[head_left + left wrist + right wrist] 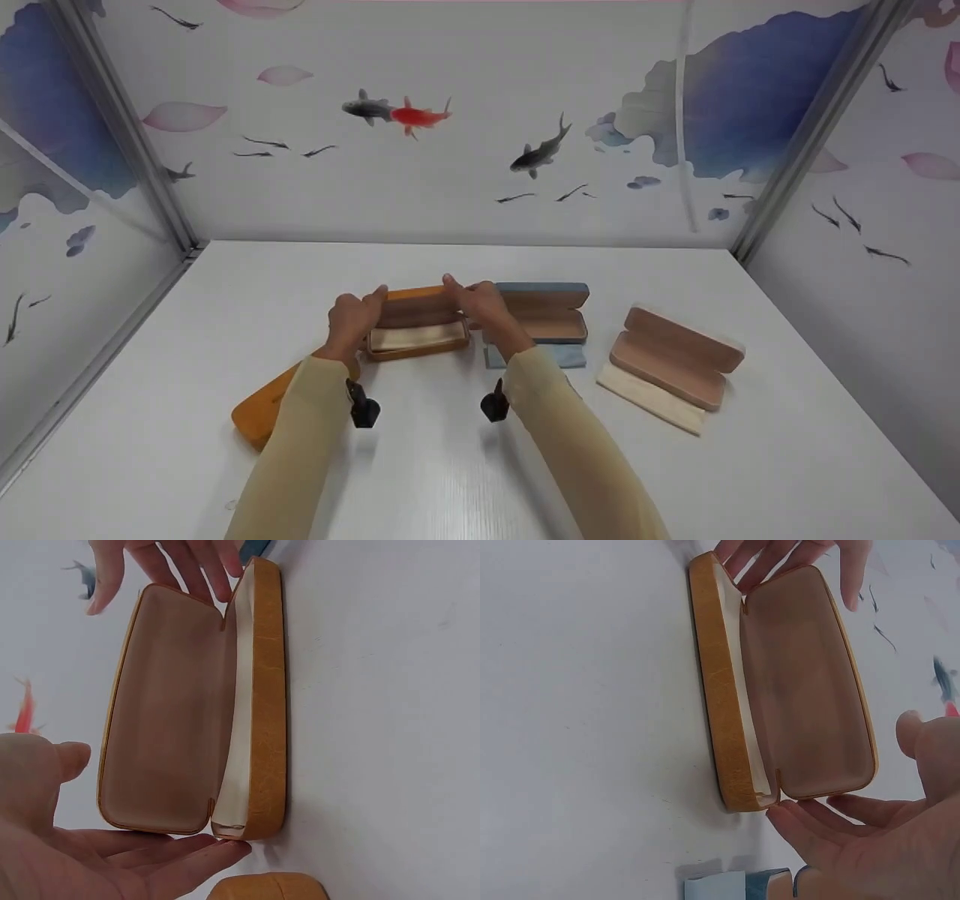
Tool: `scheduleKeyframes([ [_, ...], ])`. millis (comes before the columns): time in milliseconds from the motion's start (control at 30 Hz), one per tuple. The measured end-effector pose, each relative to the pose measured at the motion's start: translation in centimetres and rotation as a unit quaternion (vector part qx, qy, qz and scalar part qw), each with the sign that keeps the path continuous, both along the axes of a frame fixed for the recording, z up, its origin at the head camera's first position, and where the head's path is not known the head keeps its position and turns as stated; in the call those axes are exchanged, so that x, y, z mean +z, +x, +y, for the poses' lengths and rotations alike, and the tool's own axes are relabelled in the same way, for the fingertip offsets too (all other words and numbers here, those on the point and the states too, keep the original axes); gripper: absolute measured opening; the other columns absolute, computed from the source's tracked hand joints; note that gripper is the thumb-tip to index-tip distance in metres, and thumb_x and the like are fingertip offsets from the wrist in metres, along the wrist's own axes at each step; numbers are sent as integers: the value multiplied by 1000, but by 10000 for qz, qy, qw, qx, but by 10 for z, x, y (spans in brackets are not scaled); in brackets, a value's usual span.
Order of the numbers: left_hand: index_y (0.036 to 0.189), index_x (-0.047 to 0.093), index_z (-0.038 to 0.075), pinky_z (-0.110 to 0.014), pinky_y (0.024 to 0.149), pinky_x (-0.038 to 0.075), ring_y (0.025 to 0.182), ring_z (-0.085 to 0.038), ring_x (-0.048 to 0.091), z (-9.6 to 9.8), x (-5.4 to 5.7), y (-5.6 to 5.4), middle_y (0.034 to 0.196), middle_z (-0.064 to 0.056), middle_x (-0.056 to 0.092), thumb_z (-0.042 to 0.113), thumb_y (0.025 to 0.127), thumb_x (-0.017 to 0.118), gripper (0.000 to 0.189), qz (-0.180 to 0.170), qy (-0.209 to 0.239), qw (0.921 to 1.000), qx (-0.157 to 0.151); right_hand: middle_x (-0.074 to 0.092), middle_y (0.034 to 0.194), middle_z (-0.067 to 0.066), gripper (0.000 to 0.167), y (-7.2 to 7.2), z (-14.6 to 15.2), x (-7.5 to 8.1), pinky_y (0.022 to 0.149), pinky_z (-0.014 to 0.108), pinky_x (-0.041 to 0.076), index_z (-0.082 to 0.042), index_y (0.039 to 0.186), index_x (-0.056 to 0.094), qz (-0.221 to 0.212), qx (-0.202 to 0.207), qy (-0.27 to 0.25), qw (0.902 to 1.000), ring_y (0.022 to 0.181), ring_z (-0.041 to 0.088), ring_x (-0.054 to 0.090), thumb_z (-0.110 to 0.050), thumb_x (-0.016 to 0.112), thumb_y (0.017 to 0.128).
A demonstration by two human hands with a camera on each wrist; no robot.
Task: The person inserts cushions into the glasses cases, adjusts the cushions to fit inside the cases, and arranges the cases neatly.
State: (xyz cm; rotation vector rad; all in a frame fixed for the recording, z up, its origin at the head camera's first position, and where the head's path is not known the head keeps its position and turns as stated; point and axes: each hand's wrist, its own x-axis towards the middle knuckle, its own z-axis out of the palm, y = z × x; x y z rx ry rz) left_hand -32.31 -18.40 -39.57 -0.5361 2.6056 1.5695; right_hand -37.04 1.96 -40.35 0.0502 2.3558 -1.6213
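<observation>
An orange-brown glasses case lies with its lid raised and a cream cloth inside. My left hand is at its left end; straight fingers touch that end, and the thumb stands off the lid in the left wrist view. At the opposite end, my right hand touches the case with extended fingers, its thumb also apart from the lid. The brown lining of the lid faces both wrist cameras. Partly hidden under the left forearm is a closed orange case.
Just right of the hands, an open blue glasses case has a folded light-blue cloth in front. Farther right lies another open case with a cream cloth along its near side. Printed panels enclose the white table.
</observation>
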Motion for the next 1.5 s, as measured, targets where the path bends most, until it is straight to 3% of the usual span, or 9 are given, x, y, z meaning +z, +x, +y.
scheduleKeyframes([
  [333, 148, 30, -12, -49, 105, 49, 130, -39, 51, -7, -4, 3, 146, -29, 45, 48, 104, 42, 76, -265, -47, 9995, -150, 51, 147, 22, 75, -1, -9, -13, 112, 45, 45, 8, 145, 44, -86, -303, 338, 9989, 134, 31, 52, -53, 50, 101],
  [633, 145, 34, -12, -47, 102, 50, 121, -35, 55, -7, -1, 6, 139, -28, 50, 47, 104, 44, 72, -324, -107, 9992, -199, 49, 149, 19, 74, 0, -4, -12, 116, 53, 38, 3, 147, 42, -464, -234, -104, 9986, 138, 36, 48, -51, 55, 100],
  [833, 140, 40, -12, -44, 97, 52, 112, -32, 58, -11, 0, 8, 133, -26, 55, 48, 103, 47, 71, -357, -420, 9978, -358, 52, 147, 20, 69, 1, -5, -12, 116, 47, 41, 5, 146, 44, -365, -229, -88, 9990, 137, 32, 50, -46, 56, 101],
  [933, 130, 47, -13, -40, 89, 51, 100, -27, 56, -12, -1, 10, 117, -22, 59, 48, 102, 50, 67, -178, -587, 9972, -434, 52, 147, 19, 67, 2, -5, -13, 117, 45, 40, 6, 145, 46, -307, -296, -169, 9989, 138, 30, 50, -44, 58, 100],
  [1100, 101, 54, -3, -33, 77, 46, 88, -23, 53, -14, -4, 11, 90, -9, 53, 46, 100, 56, 50, 35, -713, 9963, -488, 50, 150, 17, 63, 5, -3, -16, 118, 45, 38, 3, 145, 49, -212, -293, -152, 9992, 141, 28, 45, -41, 57, 101],
  [1200, 108, 56, -5, -32, 79, 43, 93, -23, 52, -16, -4, 9, 94, -9, 52, 46, 100, 57, 52, -102, -651, 9965, -521, 50, 150, 16, 61, 5, -1, -19, 118, 46, 38, 1, 145, 50, -169, -234, -140, 9995, 141, 29, 45, -41, 57, 101],
  [1367, 134, 48, -12, -39, 97, 46, 107, -27, 52, -14, -4, 6, 122, -21, 58, 46, 101, 55, 67, -282, -598, 9963, -555, 53, 148, 15, 61, 4, 4, -23, 119, 46, 37, 1, 143, 52, 41, -100, -78, 9999, 141, 28, 46, -43, 57, 101],
  [1433, 131, 50, -12, -38, 95, 48, 103, -26, 53, -14, -6, 5, 118, -21, 60, 45, 101, 55, 65, -221, -624, 9962, -572, 53, 149, 16, 61, 4, 6, -24, 119, 46, 36, 2, 143, 51, 105, -89, -61, 9999, 142, 30, 45, -42, 56, 101],
  [1500, 125, 55, -10, -33, 83, 47, 95, -23, 53, -15, -7, 6, 106, -14, 59, 45, 100, 57, 60, -151, -606, 9964, -578, 53, 148, 17, 59, 4, 6, -26, 119, 47, 37, 3, 142, 52, 217, -37, -21, 9998, 142, 30, 45, -41, 56, 102],
])
